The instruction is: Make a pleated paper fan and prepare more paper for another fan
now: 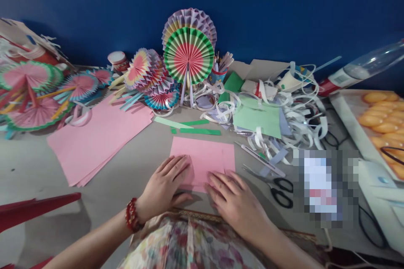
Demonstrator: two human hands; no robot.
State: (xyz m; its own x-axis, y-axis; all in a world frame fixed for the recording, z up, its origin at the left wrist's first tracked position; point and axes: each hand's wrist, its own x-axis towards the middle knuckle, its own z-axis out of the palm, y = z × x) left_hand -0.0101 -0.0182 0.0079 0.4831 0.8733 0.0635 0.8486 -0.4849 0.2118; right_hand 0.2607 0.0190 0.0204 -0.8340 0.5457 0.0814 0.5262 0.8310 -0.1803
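Observation:
A pink sheet of paper (205,155) lies on the table at the middle, close to my body. Flat on its left side rests my left hand (172,180), fingers stretched out and pointing forward. My right hand (235,199) presses on the lower right part of the same sheet, its fingers spread. Neither hand grips anything. Just beyond the sheet are dark green paper strips (200,132) and a pale green strip (172,122). Right of the sheet lie a white craft knife (260,159) and scissors with black handles (280,191).
A stack of pink paper (97,138) lies at left, below several folded paper fans (189,54). Curled white paper scraps (306,122) surround a light green sheet (257,115) at right. A plastic bottle (366,65) leans behind a patterned box (383,122). A blurred patch covers something at right.

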